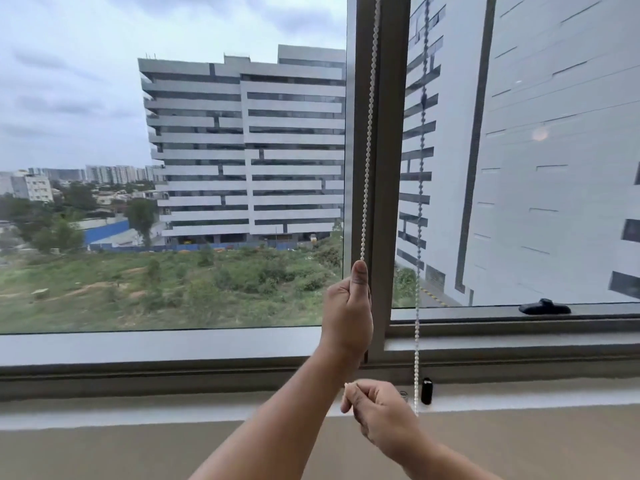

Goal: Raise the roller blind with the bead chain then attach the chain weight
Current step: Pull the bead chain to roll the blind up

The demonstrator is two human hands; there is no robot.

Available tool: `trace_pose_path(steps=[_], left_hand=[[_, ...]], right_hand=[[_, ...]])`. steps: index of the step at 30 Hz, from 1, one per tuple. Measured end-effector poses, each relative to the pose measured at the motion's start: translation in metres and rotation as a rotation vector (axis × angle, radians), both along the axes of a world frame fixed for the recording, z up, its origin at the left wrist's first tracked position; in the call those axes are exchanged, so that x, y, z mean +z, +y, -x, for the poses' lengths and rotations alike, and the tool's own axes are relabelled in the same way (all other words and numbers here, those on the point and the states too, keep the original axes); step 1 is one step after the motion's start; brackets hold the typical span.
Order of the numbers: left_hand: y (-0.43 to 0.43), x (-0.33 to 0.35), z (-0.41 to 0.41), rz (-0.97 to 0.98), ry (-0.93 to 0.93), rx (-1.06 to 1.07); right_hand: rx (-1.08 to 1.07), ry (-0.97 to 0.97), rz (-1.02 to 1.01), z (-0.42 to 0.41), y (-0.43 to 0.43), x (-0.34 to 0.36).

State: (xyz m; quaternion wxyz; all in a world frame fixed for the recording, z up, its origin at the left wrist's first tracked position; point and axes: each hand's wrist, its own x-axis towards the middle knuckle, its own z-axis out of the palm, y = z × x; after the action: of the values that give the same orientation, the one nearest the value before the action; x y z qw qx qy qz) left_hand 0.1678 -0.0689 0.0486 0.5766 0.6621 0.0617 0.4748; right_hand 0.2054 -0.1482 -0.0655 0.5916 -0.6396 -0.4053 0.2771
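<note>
Left hand [346,313]: raised in front of the mullion, fingers curled round the near strand of the bead chain, thumb pointing up along it.
Right hand [377,414]: lower, in front of the sill, fingertips pinching a few white beads that show at its upper left edge.
Bead chain [369,133]: white. The near strand runs from the top edge down along the mullion, nearly straight, into the left fist.
Far strand [420,209]: hangs to the right, in front of the right pane. It drops past the lower frame and ends from view just beside the right hand; whether it touches the hand cannot be told.
Chain weight [426,390]: small black piece standing upright on the sill, just right of the far strand and apart from both hands.
Mullion [393,168]: grey upright between the two panes.
Sill [138,407]: pale ledge running under the window frame.
Window handle [544,306]: black, lying along the lower frame of the right pane.
Outside: a grey office block [249,143] beyond scrubby green ground, under a cloudy sky.
</note>
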Motion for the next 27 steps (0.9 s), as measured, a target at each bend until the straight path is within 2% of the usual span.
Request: trace_pose_path(steps=[3,6,10,15,19,23,27], left_hand=[[-0.005,-0.003,0.002,0.021,0.022,0.001],[-0.007,-0.006,0.002,0.021,0.023,0.019],[-0.014,-0.008,-0.001,0.029,-0.006,-0.086],[-0.024,-0.004,0.001,0.053,0.002,-0.038],[-0.023,-0.004,0.006,0.066,0.009,-0.043],[-0.026,-0.005,0.010,0.021,-0.011,-0.026],[-0.025,-0.017,0.013,-0.019,0.028,-0.014]], right_hand=[[0.004,-0.076,0.028,-0.006,-0.008,0.030],[-0.043,-0.121,-0.062,-0.023,-0.009,0.079],[-0.101,0.042,-0.231,-0.042,-0.002,0.154],[0.077,0.280,-0.406,-0.039,-0.001,0.227],[0.189,0.344,-0.474,-0.025,0.005,0.241],[0.125,0.330,-0.591,-0.014,0.012,0.236],[0.150,0.338,-0.667,-0.010,0.015,0.221]])
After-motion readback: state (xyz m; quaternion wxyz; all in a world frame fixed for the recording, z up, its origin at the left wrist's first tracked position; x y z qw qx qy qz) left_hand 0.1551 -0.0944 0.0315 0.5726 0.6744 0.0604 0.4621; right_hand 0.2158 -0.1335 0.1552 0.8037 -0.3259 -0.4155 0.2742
